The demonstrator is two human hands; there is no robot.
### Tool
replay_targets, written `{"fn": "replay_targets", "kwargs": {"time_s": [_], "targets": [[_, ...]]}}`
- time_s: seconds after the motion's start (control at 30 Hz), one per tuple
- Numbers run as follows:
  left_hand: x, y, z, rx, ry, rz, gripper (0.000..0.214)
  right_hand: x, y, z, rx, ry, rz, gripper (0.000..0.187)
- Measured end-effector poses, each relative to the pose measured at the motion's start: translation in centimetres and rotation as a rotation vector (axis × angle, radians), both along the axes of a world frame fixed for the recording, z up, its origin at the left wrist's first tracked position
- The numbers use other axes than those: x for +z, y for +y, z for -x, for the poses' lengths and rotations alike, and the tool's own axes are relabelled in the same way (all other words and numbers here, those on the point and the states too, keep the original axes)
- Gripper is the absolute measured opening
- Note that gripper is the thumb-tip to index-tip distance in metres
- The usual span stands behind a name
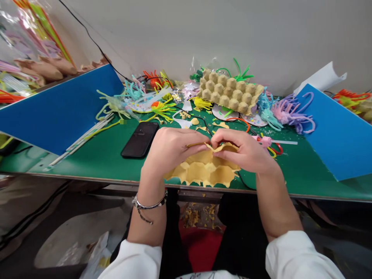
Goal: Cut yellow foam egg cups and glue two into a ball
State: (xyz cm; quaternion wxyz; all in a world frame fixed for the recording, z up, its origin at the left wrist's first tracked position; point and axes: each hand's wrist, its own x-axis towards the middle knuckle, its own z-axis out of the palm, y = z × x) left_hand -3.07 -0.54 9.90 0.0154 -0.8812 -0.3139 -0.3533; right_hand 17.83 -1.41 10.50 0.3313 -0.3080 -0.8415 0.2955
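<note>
A yellow egg carton [203, 171] with torn, ragged edges is held over the front edge of the green table. My left hand [177, 145] pinches its far rim from the left, fingers closed over the edge. From the right, my right hand [240, 149] grips the same rim, thumb and fingers pressed together close to the left hand's fingertips. The rim bends up between the two hands. Parts of the carton are hidden behind my fingers.
A black phone [140, 140] lies left of my hands. Blue boards [340, 135] stand at both sides. Behind are a grey egg tray [229, 91], pipe-cleaner bundles [290, 112] and torn scraps [194, 121]. A pink glue gun [265, 141] rests right of my hand.
</note>
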Motion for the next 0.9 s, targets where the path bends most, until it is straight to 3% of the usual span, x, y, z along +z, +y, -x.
{"fn": "replay_targets", "kwargs": {"time_s": [0.53,0.9], "targets": [[-1.0,1.6,0.0,-0.06,-0.12,0.13,0.056,-0.6,0.7,0.3,0.067,0.015,-0.022,0.01],[-1.5,2.4,0.2,-0.091,-0.108,0.15,0.052,-1.3,1.0,0.5,0.098,0.006,-0.06,0.011]]}}
